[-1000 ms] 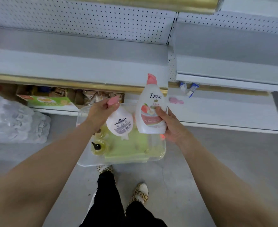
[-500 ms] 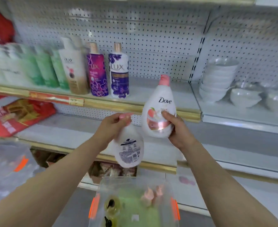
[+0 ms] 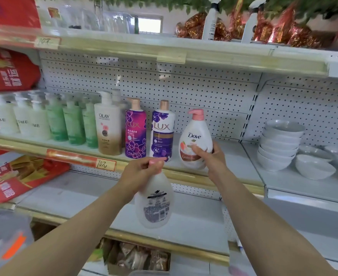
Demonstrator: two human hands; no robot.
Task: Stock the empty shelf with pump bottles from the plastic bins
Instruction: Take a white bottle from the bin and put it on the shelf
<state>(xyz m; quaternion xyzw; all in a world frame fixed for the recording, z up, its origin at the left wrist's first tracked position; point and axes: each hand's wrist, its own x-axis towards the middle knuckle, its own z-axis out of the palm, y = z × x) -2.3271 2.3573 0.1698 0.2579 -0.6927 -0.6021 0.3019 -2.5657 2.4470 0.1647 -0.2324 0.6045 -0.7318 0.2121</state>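
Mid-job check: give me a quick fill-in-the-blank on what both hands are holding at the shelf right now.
1. The right hand holds a bottle branded ____.
2. That bottle's pump is coloured ____.
3. The left hand grips its bottle by the ____.
4. The nearest shelved bottle reads ____.

Missing words: Dove; pink; pump; LUX

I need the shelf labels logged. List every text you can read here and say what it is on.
"Dove": bottle in the right hand.
"LUX": white-purple bottle.
"LUX": magenta bottle.
"OLAY": cream bottle.
"OME": white bottles, partly cut off.
"102": handwritten shelf tag, loosely read.
Back label of the bottle in the left hand: too small.
Red packaging: blurred.
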